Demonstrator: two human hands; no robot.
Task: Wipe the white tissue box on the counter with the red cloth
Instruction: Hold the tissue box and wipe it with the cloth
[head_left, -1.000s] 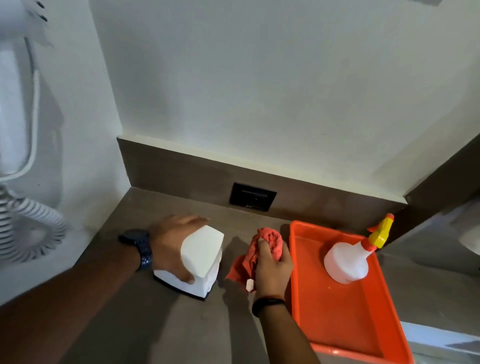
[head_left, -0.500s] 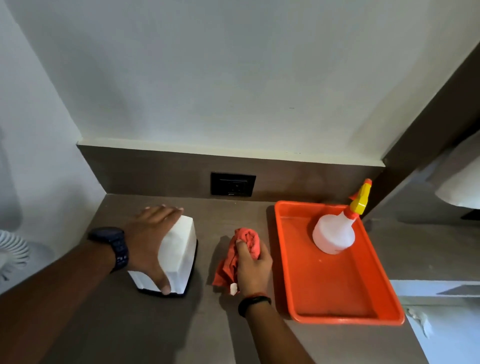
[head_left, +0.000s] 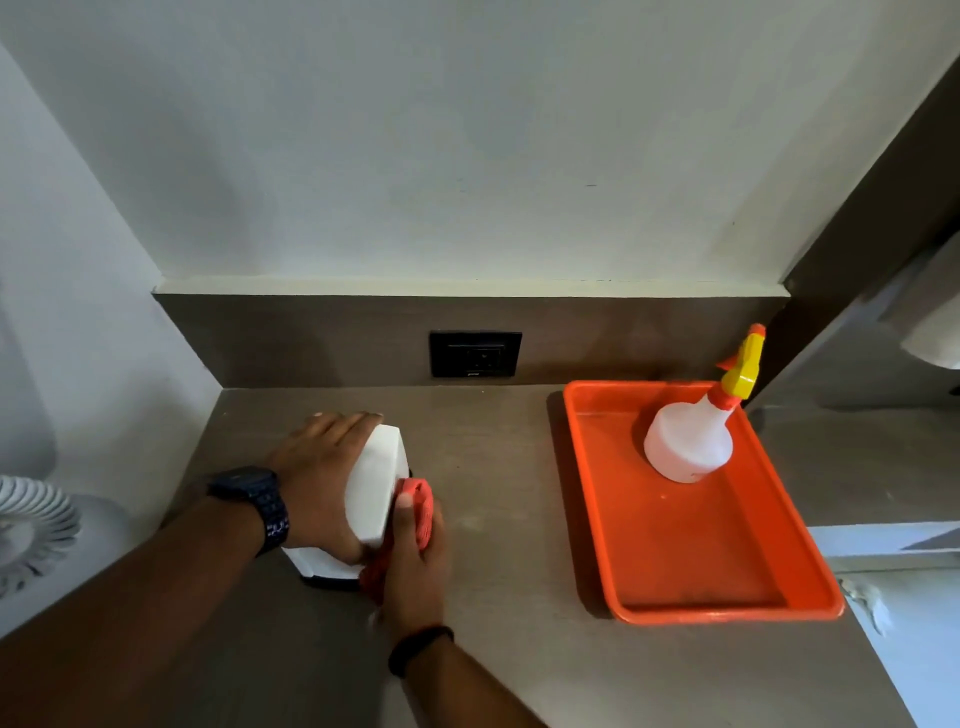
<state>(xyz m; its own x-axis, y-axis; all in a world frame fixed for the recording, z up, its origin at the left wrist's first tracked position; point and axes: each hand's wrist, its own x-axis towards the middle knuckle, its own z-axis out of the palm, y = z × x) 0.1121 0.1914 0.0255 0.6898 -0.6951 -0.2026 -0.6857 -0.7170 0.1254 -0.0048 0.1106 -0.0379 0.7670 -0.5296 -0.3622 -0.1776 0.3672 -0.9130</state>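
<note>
The white tissue box (head_left: 375, 483) stands on the brown counter (head_left: 498, 467) left of centre, on a dark base. My left hand (head_left: 317, 478) lies over its top and left side, gripping it. My right hand (head_left: 415, 561) holds the bunched red cloth (head_left: 420, 506) and presses it against the box's right side. Part of the cloth hangs down below my thumb by the box's front corner. The box's left face is hidden by my left hand.
An orange tray (head_left: 727, 605) sits on the right of the counter with a white spray bottle (head_left: 688, 447), yellow nozzle, at its far end. A black wall socket (head_left: 475, 353) is in the backsplash. A coiled white cord (head_left: 31, 525) hangs at the left wall.
My right hand has moved left with the red cloth, from apart on the counter to against the box's right side. My left hand stayed on the box. The view shifted.
</note>
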